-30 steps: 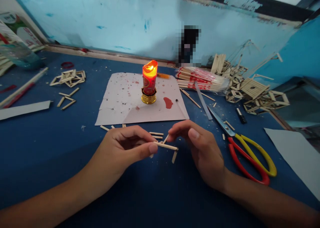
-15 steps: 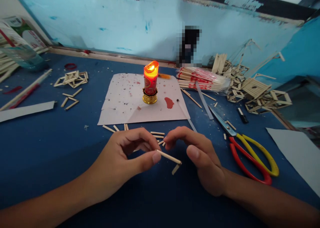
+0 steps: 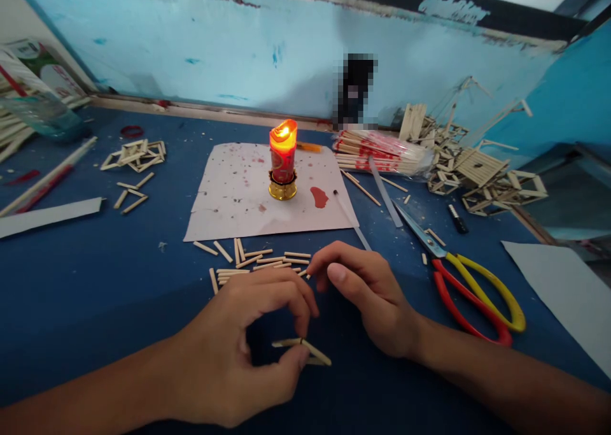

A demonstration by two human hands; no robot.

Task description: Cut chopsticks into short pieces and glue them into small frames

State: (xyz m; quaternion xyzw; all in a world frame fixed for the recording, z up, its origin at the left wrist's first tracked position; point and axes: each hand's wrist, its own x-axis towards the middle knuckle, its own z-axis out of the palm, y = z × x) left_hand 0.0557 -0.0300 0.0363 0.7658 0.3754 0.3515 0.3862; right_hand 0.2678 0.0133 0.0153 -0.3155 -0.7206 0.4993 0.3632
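Near the table's front, my left hand (image 3: 248, 339) pinches a few short wooden sticks (image 3: 317, 352) joined end to end at an angle, with the joint between thumb and index finger. Part of this piece is hidden behind the thumb. My right hand (image 3: 367, 295) is open, its thumb and index finger apart. Its index fingertip is by a group of loose cut sticks (image 3: 270, 260) in front of the paper. Behind them a lit red candle (image 3: 282, 161) in a gold holder stands on the stained white paper (image 3: 224, 199).
Scissors (image 3: 443, 253) with red and yellow handles lie open on the right, near a black-capped object (image 3: 458, 220). Stick frames (image 3: 138, 155) lie at the left. A larger stick model (image 3: 482, 164) and a bag of sticks (image 3: 382, 153) are at the back right.
My left hand has come down and toward me, and the joined sticks in it have turned, showing more of their angle. My right thumb has moved closer to the index finger.
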